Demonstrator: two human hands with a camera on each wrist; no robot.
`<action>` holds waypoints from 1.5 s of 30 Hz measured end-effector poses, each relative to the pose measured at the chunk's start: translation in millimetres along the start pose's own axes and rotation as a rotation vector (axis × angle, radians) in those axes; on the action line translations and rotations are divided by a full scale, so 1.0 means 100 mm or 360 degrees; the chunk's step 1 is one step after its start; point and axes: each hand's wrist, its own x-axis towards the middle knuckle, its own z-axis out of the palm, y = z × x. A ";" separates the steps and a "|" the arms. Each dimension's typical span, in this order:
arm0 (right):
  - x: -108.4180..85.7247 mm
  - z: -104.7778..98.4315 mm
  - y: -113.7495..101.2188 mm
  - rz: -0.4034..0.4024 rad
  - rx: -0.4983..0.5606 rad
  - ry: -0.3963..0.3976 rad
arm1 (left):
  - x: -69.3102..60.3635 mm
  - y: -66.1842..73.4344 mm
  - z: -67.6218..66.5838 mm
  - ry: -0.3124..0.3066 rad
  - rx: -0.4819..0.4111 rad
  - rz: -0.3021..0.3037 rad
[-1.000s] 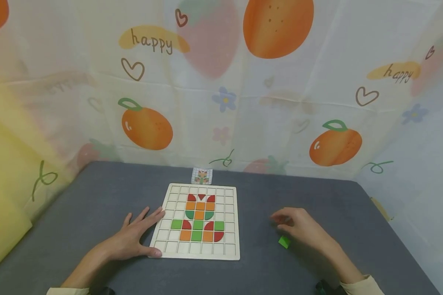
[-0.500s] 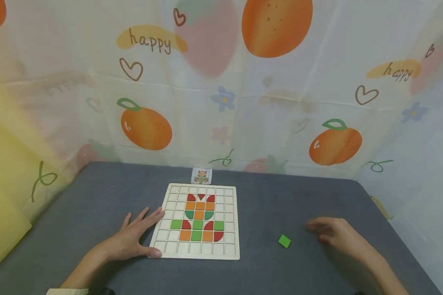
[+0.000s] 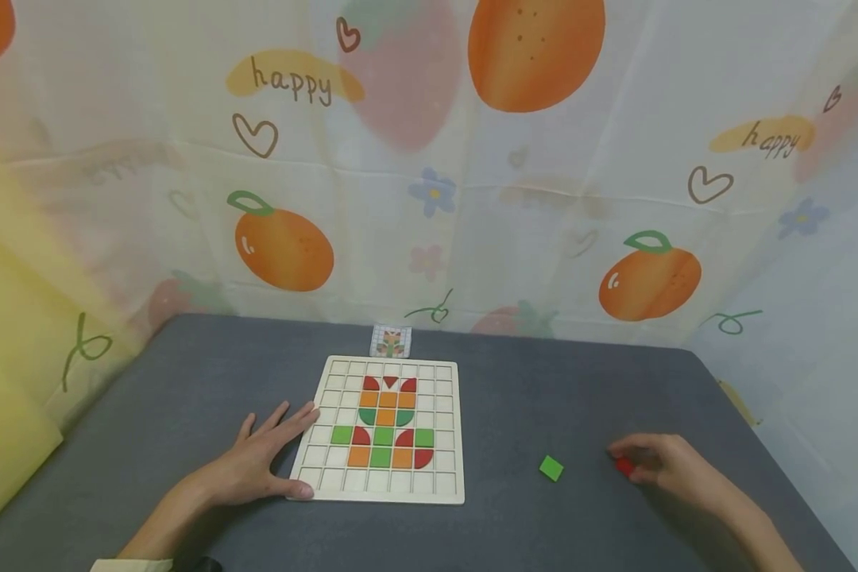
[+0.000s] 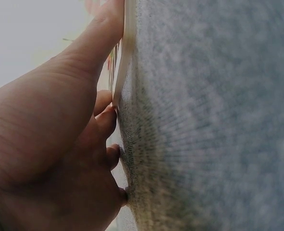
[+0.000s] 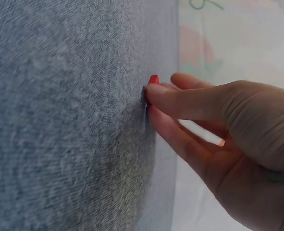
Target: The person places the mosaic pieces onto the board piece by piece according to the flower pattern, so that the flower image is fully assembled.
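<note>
A white square grid board (image 3: 446,485) lies on the table with red, orange and green tiles set in a flower-like pattern. My left hand (image 3: 246,465) rests at the board's left edge with its fingers spread, the thumb on the near corner. In the left wrist view, thumb and fingertips touch the edge of the board (image 4: 130,29). Over on the right, my right hand (image 3: 675,469) pinches a small red tile (image 3: 624,466) between thumb and fingers, at the tabletop. Only part of that red tile (image 5: 154,79) shows in the right wrist view, so its shape is unclear.
One loose green square tile (image 3: 551,468) lies between the board and my right hand. Behind the board is a small pattern card (image 3: 390,341). A printed cloth (image 3: 529,238) hangs along the back of the dark grey table (image 3: 515,381).
My right hand has moved right, away from the green tile, which is now fully visible, and has come to the red tile. The left hand and board have stayed put.
</note>
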 end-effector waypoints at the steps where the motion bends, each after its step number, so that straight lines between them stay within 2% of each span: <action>1: 0.01 0.00 0.00 0.0003 0.0005 0.0002 | 0.00 0.00 0.00 0.0001 -0.0003 0.0000; 14: 0.04 -0.01 -0.04 -0.0003 -0.0169 0.0087 | 0.00 0.02 0.00 -0.0003 -0.0006 -0.0026; 21: 0.10 0.04 -0.09 -0.0064 -0.0154 0.0168 | 0.00 0.01 0.00 0.0002 -0.0006 -0.0010; 28: 0.24 0.11 -0.21 -0.0105 -0.0182 0.0279 | 0.00 0.01 0.00 -0.0001 -0.0019 0.0010; 37: 0.49 0.19 -0.43 -0.0149 -0.0116 0.0275 | -0.01 0.00 0.00 0.0008 -0.0020 0.0007; 45: 0.73 0.30 -0.60 -0.0240 -0.0182 0.0268 | -0.01 0.01 0.00 0.0000 -0.0032 0.0001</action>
